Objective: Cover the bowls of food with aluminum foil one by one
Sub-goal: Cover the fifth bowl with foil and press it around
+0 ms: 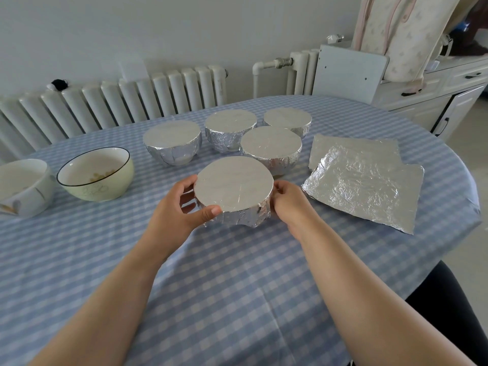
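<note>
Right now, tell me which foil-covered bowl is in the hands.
The nearest foil-covered bowl, gripped between the left hand and right hand; the other four stand untouched behind it.

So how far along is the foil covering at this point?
Four foil-covered bowls stand done at the back. Left hand and right hand grip the fifth covered bowl, seemingly finishing it. The yellow bowl and white bowl remain uncovered; two spare foil sheets lie at the right.

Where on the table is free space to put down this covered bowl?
Free: the near cloth in front of both hands, and the strip between yellow bowl and wrapped bowl. Crowded: the four covered bowls behind, foil sheets right.
</note>
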### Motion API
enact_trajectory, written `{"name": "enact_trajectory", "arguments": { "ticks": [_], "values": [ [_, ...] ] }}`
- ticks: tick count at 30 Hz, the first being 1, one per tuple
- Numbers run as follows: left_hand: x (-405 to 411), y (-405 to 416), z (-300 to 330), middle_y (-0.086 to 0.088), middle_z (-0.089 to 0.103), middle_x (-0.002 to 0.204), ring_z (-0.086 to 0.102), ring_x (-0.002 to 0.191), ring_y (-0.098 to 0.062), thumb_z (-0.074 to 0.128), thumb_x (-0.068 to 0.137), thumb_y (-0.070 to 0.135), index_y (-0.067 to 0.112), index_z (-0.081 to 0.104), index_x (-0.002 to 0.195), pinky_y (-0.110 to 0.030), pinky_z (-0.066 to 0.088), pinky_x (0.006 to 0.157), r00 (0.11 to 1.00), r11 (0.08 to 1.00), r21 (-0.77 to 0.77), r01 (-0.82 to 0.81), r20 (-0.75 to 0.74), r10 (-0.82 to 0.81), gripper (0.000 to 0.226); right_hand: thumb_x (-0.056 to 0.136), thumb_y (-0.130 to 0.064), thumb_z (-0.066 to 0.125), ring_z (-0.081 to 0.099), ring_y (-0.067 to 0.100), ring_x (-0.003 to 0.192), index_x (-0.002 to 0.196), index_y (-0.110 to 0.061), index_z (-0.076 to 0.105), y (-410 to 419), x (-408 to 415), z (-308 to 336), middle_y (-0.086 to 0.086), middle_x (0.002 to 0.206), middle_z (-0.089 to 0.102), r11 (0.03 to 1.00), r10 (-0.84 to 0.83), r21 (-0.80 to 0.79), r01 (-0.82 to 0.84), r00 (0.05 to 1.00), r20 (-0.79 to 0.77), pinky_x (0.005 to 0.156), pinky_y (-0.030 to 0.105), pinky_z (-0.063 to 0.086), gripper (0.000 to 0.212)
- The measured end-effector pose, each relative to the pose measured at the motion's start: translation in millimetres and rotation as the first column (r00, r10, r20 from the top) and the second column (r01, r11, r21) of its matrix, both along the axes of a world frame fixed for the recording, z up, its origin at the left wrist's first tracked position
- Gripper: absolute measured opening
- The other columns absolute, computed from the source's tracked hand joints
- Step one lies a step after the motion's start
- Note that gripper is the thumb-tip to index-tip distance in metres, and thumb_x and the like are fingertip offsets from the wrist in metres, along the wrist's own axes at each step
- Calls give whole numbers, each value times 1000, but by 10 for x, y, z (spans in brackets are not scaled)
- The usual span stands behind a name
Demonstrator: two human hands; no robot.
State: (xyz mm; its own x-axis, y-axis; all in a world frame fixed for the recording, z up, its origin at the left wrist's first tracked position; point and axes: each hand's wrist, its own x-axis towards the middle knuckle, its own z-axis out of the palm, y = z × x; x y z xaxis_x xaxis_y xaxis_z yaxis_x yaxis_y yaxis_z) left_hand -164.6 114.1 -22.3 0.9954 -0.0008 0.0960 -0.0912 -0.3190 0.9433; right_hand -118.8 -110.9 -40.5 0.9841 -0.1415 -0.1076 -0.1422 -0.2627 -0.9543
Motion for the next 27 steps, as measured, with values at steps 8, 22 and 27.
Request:
{"name": "enact_trajectory", "arguments": {
  "ticks": [8,22,27],
  "values": [
    [-53,-34,9,13,57,134,56,123,-11,78,38,83,32,44,140,-44,46,106,1000,999,48,-17,5,17,118,92,-3,46,71,27,89,103,-12,62,-148,-18,-6,5,95,71,978,-141,151,142,990,-19,79,48,59,21],
    [-262,-296,162,6,35,130,48,110,-9,70,52,63,25,38,145,-26,38,96,994,968,231,-97,65,85,106,103,-29,45,57,-2,77,79,-24,62,192,-494,218,-13,76,66,980,-187,130,150,920,344,69,15,42,29],
    [-260,-297,148,13,35,133,48,114,-9,70,54,64,22,35,146,-26,39,94,994,968,227,-105,62,93,107,102,-33,48,57,-1,73,83,-27,70,243,-488,150,-11,75,69,911,-284,365,192,934,218,75,21,46,29]
  ]
}}
